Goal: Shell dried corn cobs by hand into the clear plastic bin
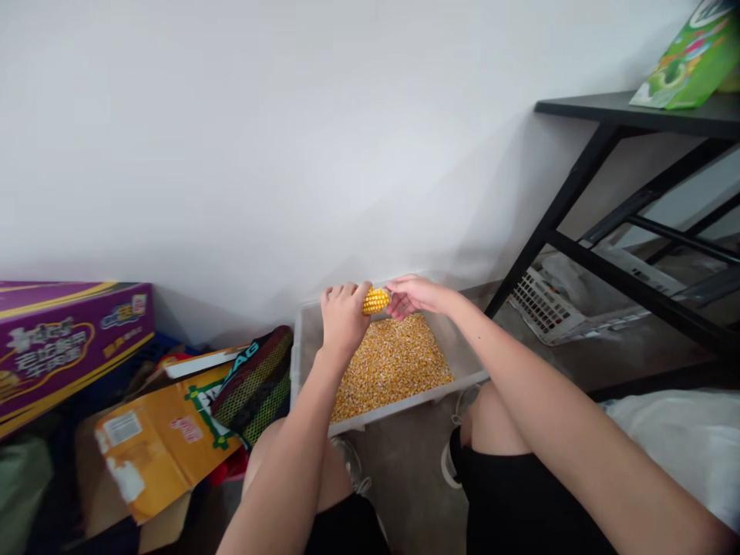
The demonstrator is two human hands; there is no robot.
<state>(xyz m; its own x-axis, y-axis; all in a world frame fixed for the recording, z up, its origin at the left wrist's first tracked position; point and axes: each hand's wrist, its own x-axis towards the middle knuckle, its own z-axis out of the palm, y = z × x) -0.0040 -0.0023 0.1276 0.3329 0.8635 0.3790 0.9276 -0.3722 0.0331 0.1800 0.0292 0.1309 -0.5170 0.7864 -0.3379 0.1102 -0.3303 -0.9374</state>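
Observation:
My left hand (pixel 343 317) is closed in a fist around a yellow corn cob (pixel 376 300), whose kernelled end sticks out to the right. My right hand (pixel 415 295) grips that free end with curled fingers. Both hands hover over the far part of a clear plastic bin (pixel 301 347) on the floor. Loose yellow corn kernels (pixel 390 362) fill the bin's bottom. My knees show below, on either side of the bin's near edge.
A white wall stands right behind the bin. At left lie a purple box (pixel 63 339), a flattened orange carton (pixel 162 439) and a mesh bag (pixel 257 381). A black metal table (pixel 636 193) with a green box (pixel 691 62) stands right, a white basket (pixel 546 304) beneath it.

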